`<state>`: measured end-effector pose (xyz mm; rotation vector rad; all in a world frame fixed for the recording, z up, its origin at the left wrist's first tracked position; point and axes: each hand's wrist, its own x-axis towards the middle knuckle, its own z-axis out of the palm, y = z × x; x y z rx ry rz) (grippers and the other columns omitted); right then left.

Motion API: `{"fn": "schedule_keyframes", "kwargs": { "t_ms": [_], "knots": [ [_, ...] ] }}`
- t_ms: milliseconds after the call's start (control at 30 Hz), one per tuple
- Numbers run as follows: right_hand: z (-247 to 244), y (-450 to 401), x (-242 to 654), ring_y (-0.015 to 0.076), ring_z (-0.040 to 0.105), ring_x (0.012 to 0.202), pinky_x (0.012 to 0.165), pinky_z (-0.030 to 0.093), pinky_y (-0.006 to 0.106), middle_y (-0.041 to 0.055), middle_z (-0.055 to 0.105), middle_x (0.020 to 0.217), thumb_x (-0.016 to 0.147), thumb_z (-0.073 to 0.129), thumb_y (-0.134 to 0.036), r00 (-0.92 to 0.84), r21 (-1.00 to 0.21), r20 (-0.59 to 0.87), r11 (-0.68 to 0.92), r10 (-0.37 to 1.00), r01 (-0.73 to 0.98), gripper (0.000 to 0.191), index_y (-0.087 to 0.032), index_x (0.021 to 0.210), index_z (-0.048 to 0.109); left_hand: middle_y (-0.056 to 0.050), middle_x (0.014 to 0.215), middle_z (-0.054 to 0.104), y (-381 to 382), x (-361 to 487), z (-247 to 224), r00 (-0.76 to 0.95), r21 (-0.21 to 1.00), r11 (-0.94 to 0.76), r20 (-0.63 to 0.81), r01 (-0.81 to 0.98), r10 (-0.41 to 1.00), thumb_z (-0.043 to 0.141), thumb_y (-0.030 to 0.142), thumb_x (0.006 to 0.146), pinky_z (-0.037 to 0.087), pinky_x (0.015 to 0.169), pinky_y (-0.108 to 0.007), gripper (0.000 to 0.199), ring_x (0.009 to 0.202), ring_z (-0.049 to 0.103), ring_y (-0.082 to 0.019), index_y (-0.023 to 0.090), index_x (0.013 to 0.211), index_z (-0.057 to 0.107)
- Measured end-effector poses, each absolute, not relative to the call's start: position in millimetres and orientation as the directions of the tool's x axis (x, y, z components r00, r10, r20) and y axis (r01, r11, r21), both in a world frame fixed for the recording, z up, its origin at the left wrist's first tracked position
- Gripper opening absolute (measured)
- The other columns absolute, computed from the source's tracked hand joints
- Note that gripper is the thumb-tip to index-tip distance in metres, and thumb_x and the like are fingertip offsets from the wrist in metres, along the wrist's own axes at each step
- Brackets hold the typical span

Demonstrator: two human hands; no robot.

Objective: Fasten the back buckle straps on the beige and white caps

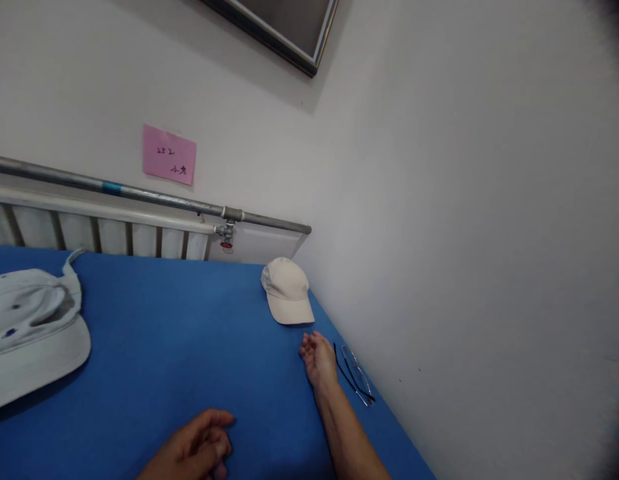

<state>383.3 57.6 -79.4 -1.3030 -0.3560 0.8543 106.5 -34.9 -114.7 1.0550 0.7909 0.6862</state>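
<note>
A beige baseball cap [288, 291] rests upright near the wall corner, its brim pointing toward me. Just in front of that brim is my right hand [319, 357], palm turned up, fingers loosely bent and holding nothing. At the bottom of the view my left hand [196, 447] hovers over or lies on the blue tabletop [189, 333]; which of these I cannot tell. Its index finger stretches out, the others are half curled, and nothing shows in it. A pale, crumpled baseball cap [36, 360], its strap end sticking up, lies at the left, partly cut off.
Glasses [356, 373] with dark temples lie by the right wall [464, 233], beside my right wrist. Behind the table run a metal pipe [154, 195] with a red-handled valve and a white radiator [109, 233]. A pink note [169, 155] and a picture frame [289, 47] are on the wall.
</note>
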Motion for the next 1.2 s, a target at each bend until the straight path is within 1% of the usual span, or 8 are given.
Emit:
{"fn": "schedule_keyframes", "kwargs": {
  "t_ms": [200,367,467,567,800,900,1033,1200],
  "knots": [
    [-72,23,345,0.0114,0.050,0.043,0.045,0.040,0.024,-0.0067,0.057,0.053,0.062,0.067,-0.033,0.621,-0.995,-0.081,-0.026,0.780,-0.097,0.026,-0.020,0.083,0.059,-0.001,0.081,0.059,-37,105,-92,0.548,0.930,0.342,-0.219,-0.133,0.808,0.067,0.038,0.076,0.050,0.053,-0.027,0.038,0.069,0.062,-0.016,0.015,0.106,0.058],
    [-69,13,313,0.0173,0.058,0.057,0.054,0.042,0.028,-0.0005,0.065,0.064,0.058,0.065,-0.038,0.456,-0.994,-0.027,-0.073,0.890,0.084,0.026,-0.020,0.077,0.066,-0.001,0.069,0.061,-25,100,-83,0.503,0.875,0.432,-0.279,-0.217,0.818,0.070,0.024,0.063,0.049,0.043,-0.026,0.035,0.054,0.062,-0.015,0.013,0.093,0.058],
    [-72,8,293,0.0215,0.061,0.065,0.061,0.046,0.032,0.0030,0.067,0.068,0.065,0.058,-0.044,0.291,-0.928,0.114,-0.003,0.950,0.373,0.028,-0.020,0.077,0.067,-0.002,0.065,0.064,-16,92,-79,0.423,0.855,0.449,-0.316,-0.261,0.849,0.068,0.016,0.063,0.049,0.041,-0.026,0.028,0.050,0.062,-0.016,0.013,0.089,0.059],
    [-77,3,271,0.0233,0.063,0.069,0.066,0.048,0.034,0.0062,0.069,0.075,0.071,0.054,-0.045,0.133,-0.861,0.195,0.105,0.972,0.497,0.028,-0.021,0.075,0.068,-0.003,0.063,0.065,-8,79,-72,0.316,0.828,0.445,-0.345,-0.341,0.884,0.067,0.011,0.066,0.049,0.041,-0.025,0.021,0.048,0.062,-0.016,0.012,0.086,0.060],
    [-82,0,232,0.0224,0.062,0.069,0.068,0.049,0.033,0.0070,0.069,0.077,0.078,0.050,-0.040,-0.061,-0.809,0.260,0.252,0.964,0.532,0.025,-0.022,0.076,0.067,-0.004,0.066,0.065,11,26,-61,-0.096,0.690,0.293,-0.465,-0.662,0.880,0.056,0.010,0.086,0.052,0.048,-0.022,0.003,0.050,0.063,-0.012,0.013,0.085,0.056],
    [-83,4,219,0.0210,0.061,0.066,0.066,0.048,0.032,0.0063,0.067,0.075,0.079,0.047,-0.037,-0.085,-0.805,0.269,0.273,0.959,0.527,0.024,-0.022,0.076,0.066,-0.004,0.069,0.064,14,2,-57,-0.232,0.606,0.166,-0.523,-0.778,0.820,0.049,0.014,0.094,0.055,0.055,-0.022,0.012,0.055,0.065,-0.011,0.015,0.082,0.052],
    [-85,11,205,0.0201,0.061,0.066,0.064,0.048,0.031,0.0055,0.066,0.073,0.079,0.046,-0.034,-0.101,-0.809,0.282,0.293,0.954,0.510,0.023,-0.021,0.075,0.065,-0.007,0.081,0.066,14,-19,-52,-0.355,0.522,-0.017,-0.554,-0.853,0.753,0.051,0.026,0.095,0.059,0.065,-0.026,0.012,0.069,0.070,-0.014,0.018,0.086,0.050],
    [-85,13,202,0.0191,0.060,0.065,0.063,0.048,0.030,0.0040,0.065,0.072,0.079,0.046,-0.033,-0.098,-0.825,0.274,0.287,0.957,0.487,0.021,-0.022,0.073,0.063,-0.007,0.082,0.067,19,-32,-55,-0.428,0.478,-0.146,-0.558,-0.866,0.711,0.054,0.030,0.094,0.059,0.063,-0.026,0.013,0.070,0.069,-0.016,0.018,0.087,0.055]
  ]
}}
